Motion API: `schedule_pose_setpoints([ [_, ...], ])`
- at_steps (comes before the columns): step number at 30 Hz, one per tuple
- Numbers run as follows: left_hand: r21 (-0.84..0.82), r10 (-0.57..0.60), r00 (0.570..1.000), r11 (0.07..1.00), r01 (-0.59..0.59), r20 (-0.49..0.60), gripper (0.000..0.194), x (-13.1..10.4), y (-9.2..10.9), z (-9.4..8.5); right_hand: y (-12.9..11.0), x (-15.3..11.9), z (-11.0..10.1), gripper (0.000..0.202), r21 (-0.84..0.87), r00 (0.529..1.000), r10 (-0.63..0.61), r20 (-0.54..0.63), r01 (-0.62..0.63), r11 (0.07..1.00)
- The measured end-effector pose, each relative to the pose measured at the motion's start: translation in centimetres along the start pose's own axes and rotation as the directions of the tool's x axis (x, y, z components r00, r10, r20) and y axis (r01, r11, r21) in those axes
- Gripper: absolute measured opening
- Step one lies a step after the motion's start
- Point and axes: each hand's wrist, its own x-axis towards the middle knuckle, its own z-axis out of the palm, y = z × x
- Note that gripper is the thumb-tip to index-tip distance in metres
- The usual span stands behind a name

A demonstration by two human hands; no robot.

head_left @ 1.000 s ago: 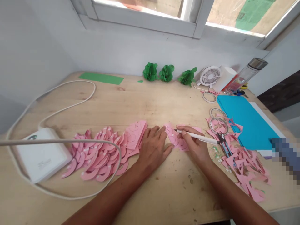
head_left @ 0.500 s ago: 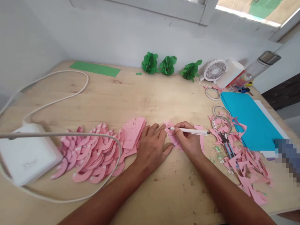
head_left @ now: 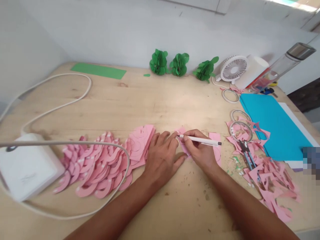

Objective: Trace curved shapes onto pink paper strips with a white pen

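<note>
My right hand (head_left: 198,150) is closed round a white pen (head_left: 203,140), its tip pointing left at a pink paper piece (head_left: 182,130) on the table. Flat on the table, my left hand (head_left: 161,151) has its fingers stretched out, the fingertips at the left edge of that paper. Both hands cover much of the paper. Left of my left hand stand folded pink sheets (head_left: 141,141) with curved outlines drawn on them. Beside those spreads a heap of curved pink paper cut-outs (head_left: 100,166). Another pink piece (head_left: 216,146) shows past my right hand.
Scissors (head_left: 247,155) lie among pink scraps (head_left: 272,186) and tape rolls (head_left: 241,131) at right. Blue sheets (head_left: 275,126), a glass bottle (head_left: 280,70) and a fan (head_left: 233,68) stand beyond. Green paper bunches (head_left: 180,65) line the wall. A white box (head_left: 30,170) and cable (head_left: 100,144) sit left.
The view has tilted down slightly, so less of the window shows. The pen has shifted a little, still in my right hand; my left hand stays in place.
</note>
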Motion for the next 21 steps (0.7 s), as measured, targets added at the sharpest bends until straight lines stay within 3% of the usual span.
schedule_pose_setpoints([
  [10,0.0,-0.001,1.0,1.0,0.001,-0.006,0.019,0.08,0.13,0.0,-0.18,0.04,-0.08,0.013,-0.14,0.998,-0.064,0.018,0.066,0.988],
  [21,0.008,0.012,1.0,1.0,-0.012,-0.012,0.018,0.03,0.03,0.07,-0.14,0.04,-0.28,0.013,-0.167,0.997,-0.071,0.004,0.07,0.983],
])
